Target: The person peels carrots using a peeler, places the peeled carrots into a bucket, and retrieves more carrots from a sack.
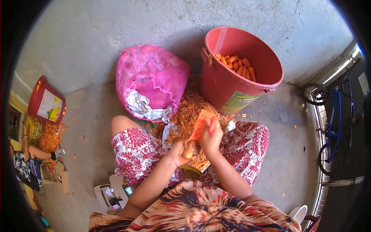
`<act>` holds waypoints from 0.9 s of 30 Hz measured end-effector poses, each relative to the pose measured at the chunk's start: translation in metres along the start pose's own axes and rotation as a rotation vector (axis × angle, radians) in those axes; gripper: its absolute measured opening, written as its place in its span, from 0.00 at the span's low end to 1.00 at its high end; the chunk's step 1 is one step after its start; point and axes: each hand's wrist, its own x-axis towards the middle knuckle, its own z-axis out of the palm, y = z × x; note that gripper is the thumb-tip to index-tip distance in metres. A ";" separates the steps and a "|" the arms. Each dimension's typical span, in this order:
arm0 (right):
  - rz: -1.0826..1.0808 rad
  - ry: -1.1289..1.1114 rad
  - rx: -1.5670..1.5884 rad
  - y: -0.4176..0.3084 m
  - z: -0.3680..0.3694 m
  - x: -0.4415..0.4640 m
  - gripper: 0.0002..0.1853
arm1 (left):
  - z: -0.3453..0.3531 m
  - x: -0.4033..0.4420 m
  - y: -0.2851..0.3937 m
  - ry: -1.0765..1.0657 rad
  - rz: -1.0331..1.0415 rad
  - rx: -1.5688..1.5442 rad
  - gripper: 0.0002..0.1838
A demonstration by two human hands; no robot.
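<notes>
My left hand (177, 154) is closed around a carrot (189, 149) above my lap. My right hand (211, 141) grips an orange plastic peeler (203, 123) with a flat, slotted body, which slants over the carrot's upper end. Whether its blade touches the carrot is hidden. Beneath and beyond both hands spreads a heap of carrot peelings (189, 110) on the floor between my legs. A large red bucket (216, 85) stands past my right knee, with several carrots (241, 69) inside. Beyond my left knee sits a pink mesh sack (154, 69) with crumpled paper at its mouth.
At far left, another person (29, 158) sits by a smaller red bucket (46, 102), more peelings (50, 139) and a cardboard box (61, 176). A blue bicycle (335, 127) stands at right. A grey wall (170, 23) rises behind the sack and bucket.
</notes>
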 end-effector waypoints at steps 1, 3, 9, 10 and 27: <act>-0.043 0.051 -0.013 0.007 0.000 0.010 0.07 | -0.005 0.000 -0.002 -0.065 -0.020 0.000 0.14; 0.150 0.205 0.069 0.017 -0.006 0.041 0.08 | 0.015 -0.011 -0.009 0.015 0.011 0.116 0.14; 0.223 0.196 0.224 0.043 -0.021 0.065 0.09 | 0.027 -0.014 0.001 0.139 0.049 0.011 0.16; 0.222 0.106 0.247 0.037 -0.018 0.051 0.08 | 0.020 -0.011 0.003 0.083 0.033 -0.019 0.16; 0.151 -0.226 0.203 -0.008 0.001 -0.008 0.05 | 0.028 0.005 0.005 0.165 0.162 -0.110 0.16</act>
